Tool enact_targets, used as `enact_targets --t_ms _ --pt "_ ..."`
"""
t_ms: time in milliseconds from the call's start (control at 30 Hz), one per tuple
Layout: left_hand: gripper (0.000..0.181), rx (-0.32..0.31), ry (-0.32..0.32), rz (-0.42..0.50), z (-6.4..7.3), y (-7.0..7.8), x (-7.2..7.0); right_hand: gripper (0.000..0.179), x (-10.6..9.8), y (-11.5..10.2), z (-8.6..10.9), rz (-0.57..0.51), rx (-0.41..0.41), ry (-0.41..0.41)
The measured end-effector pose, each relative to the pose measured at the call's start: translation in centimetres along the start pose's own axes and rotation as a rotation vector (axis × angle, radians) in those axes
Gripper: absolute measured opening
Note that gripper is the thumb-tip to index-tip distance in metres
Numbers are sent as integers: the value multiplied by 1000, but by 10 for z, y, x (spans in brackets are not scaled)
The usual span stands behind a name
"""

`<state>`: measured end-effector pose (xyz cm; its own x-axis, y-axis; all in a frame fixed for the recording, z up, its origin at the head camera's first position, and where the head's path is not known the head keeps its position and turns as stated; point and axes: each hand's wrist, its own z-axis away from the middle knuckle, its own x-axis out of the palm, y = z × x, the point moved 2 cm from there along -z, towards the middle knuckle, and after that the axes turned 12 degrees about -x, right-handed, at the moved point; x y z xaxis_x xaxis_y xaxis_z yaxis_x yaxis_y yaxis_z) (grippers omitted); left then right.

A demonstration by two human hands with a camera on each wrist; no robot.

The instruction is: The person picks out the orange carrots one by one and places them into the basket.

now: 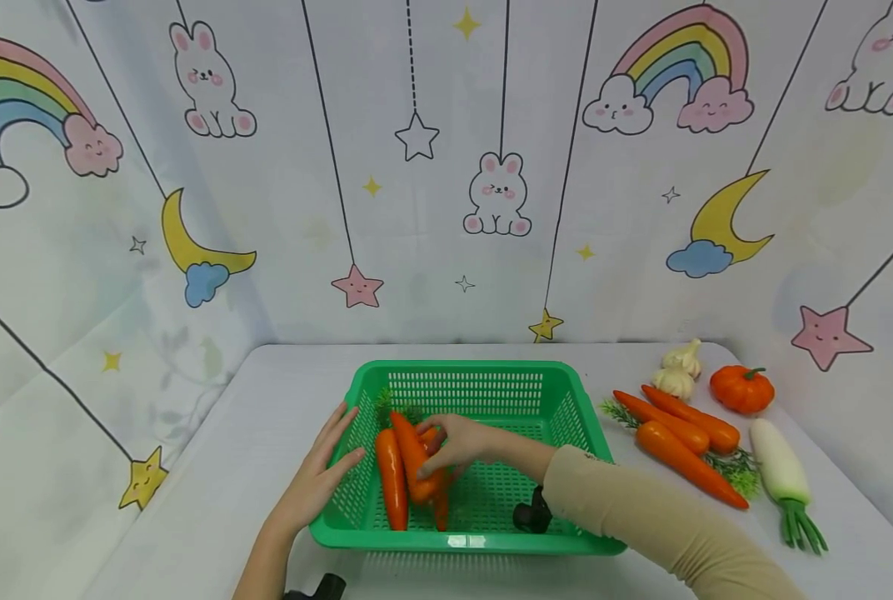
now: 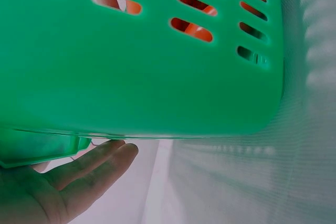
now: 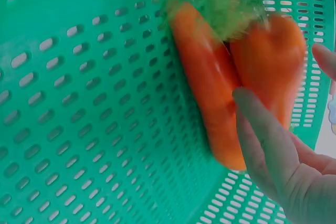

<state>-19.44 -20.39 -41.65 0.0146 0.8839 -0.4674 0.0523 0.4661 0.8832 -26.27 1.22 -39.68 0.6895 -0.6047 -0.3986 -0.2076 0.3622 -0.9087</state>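
In the head view, my left hand [image 1: 319, 471] lies along the left rim of the green basket [image 1: 454, 540], its fingers spread and fairly straight. The left wrist view shows the fingers [image 2: 100, 166] at the basket's rim. My right hand [image 1: 454, 446] reaches inside the basket and holds a carrot [image 1: 411, 454] between thumb and fingers. This carrot slants with its pointed tip toward the back. Beside it lies another carrot [image 1: 391, 482], along the basket's left part. In the right wrist view, the carrots [image 3: 205, 82] have feathery greens [image 3: 220, 9], and fingers partly cover the held one.
Right of the basket lie several carrots [image 1: 686, 458] with greens. Two garlic bulbs [image 1: 675, 379], a small pumpkin [image 1: 742, 389] and a white radish [image 1: 780, 458] lie around them. A printed curtain [image 1: 416, 208] hangs behind the table [image 1: 281, 400].
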Motion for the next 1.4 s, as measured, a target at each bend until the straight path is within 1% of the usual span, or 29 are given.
enact_targets --t_ms 133,333,400,533,833,1000,1167,1333,1400 --pt "60 1 2 2 -2 -2 0 61 2 2 0 -36 -5 -32" --pt "60 9 4 -1 -3 -3 1 62 3 5 1 -65 12 -75" --pt "60 9 3 -5 -2 -3 0 62 3 4 2 -74 16 -78" --pt "60 7 1 -8 -2 -2 0 61 -2 -1 4 -94 9 -57" --pt "59 7 3 -3 -1 -2 1 58 -21 -18 13 -99 -96 -12" --pt "59 11 4 -5 -2 -2 0 58 -33 -31 23 -101 -167 0" --pt "59 7 7 -4 -2 -3 0 60 -45 -39 34 -112 -210 8" --pt "59 7 6 -1 -2 -3 0 59 -58 -43 49 -67 -269 18" --pt "59 11 7 -1 -2 -3 0 59 -64 -44 56 -38 -283 36"
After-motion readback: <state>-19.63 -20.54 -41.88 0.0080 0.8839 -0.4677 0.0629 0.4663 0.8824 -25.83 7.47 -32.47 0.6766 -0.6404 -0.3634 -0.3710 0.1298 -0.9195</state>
